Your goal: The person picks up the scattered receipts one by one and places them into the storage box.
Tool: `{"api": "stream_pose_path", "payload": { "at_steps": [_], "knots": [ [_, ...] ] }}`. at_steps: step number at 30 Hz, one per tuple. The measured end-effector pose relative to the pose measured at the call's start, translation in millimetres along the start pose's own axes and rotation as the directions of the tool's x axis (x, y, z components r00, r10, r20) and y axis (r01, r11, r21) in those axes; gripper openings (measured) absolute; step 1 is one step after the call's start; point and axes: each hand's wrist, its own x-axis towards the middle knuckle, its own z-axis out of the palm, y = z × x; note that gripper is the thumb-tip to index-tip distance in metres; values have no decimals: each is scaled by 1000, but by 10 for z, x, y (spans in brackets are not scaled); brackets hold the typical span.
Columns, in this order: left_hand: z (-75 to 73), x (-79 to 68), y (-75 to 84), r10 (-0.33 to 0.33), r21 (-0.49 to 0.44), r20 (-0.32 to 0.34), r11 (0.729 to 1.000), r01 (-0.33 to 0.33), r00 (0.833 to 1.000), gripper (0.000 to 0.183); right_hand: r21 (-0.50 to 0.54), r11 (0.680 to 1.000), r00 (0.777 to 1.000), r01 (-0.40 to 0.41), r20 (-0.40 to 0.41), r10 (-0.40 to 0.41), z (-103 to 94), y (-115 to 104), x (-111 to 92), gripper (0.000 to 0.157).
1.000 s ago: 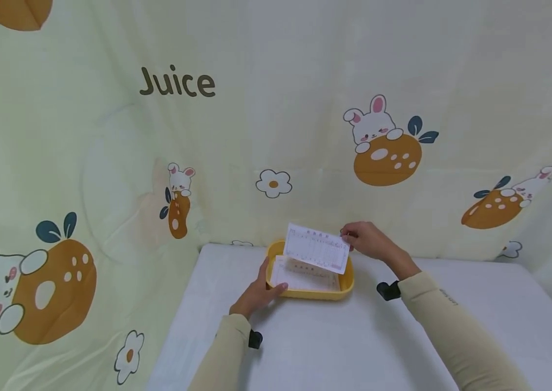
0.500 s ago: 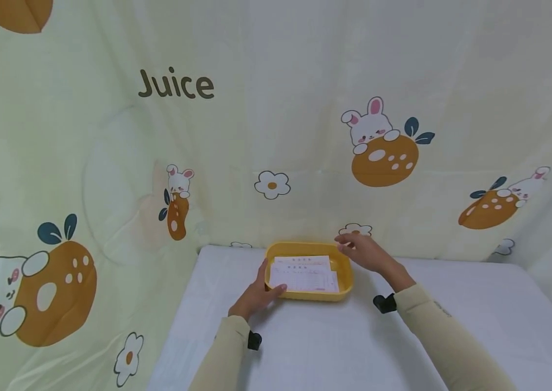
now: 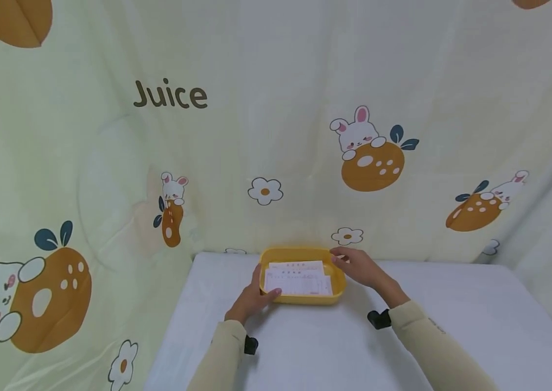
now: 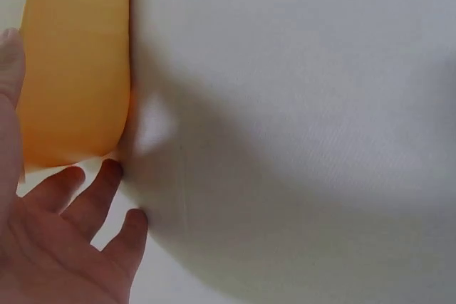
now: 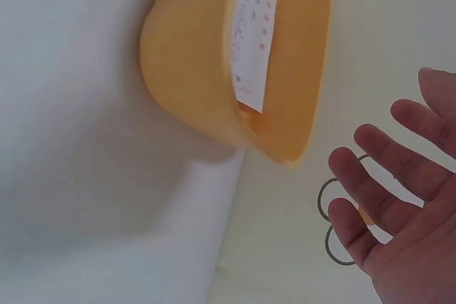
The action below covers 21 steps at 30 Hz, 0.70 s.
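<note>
A yellow plastic basket (image 3: 305, 300) stands on the table near its back edge. Several white printed paper slips (image 3: 295, 283) lie flat inside, overlapping one another. My left hand (image 3: 251, 301) holds the basket's left front corner, thumb at the front rim and fingers along the left end. In the left wrist view those fingertips sit low against the basket's yellow wall (image 4: 78, 55). My right hand (image 3: 361, 267) is at the basket's right back corner with its fingers loosely bent. Seen from the right wrist, the right hand (image 5: 410, 201) is apart from the basket and holds nothing.
A white cloth covers the table (image 3: 315, 347). Right behind it hangs a pale curtain (image 3: 227, 141) printed with rabbits, oranges and flowers. Black straps with small camera mounts (image 3: 379, 319) sit at both wrists.
My right hand has let go of a paper slip, which now lies in the basket, and has come down a little toward the rim. My left hand keeps its hold on the corner.
</note>
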Motion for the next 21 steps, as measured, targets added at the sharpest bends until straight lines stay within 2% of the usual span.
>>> {"api": "stream_pose_path", "payload": {
  "at_steps": [6, 9, 12, 16, 19, 21],
  "knots": [
    [10, 81, -41, 32, 3, -54, 999, -32, 998, 108, 6, 1000, 998, -29, -48, 30, 158, 67, -26, 52],
    [-4, 113, -71, 41, 36, -80, 999, -38, 996, 110, -24, 997, 996, -67, -62, 66, 223, 89, -8, 66],
    [-16, 117, -106, 88, 102, -120, 992, -76, 989, 113, -91, 992, 994, -87, -77, 80, 274, 120, 0, 81],
    [-45, 84, -146, 181, 236, -173, 962, -137, 968, 117, -206, 975, 989, -78, -136, 51, 322, 192, -52, 97],
    [-74, 76, -168, 203, 366, -186, 922, -124, 961, 121, -305, 950, 979, -71, -204, 7, 353, 276, -102, 101],
    [-93, 75, -184, 215, 458, -196, 883, -104, 957, 123, -361, 930, 970, -76, -244, -15, 386, 339, -127, 101]
  ]
}}
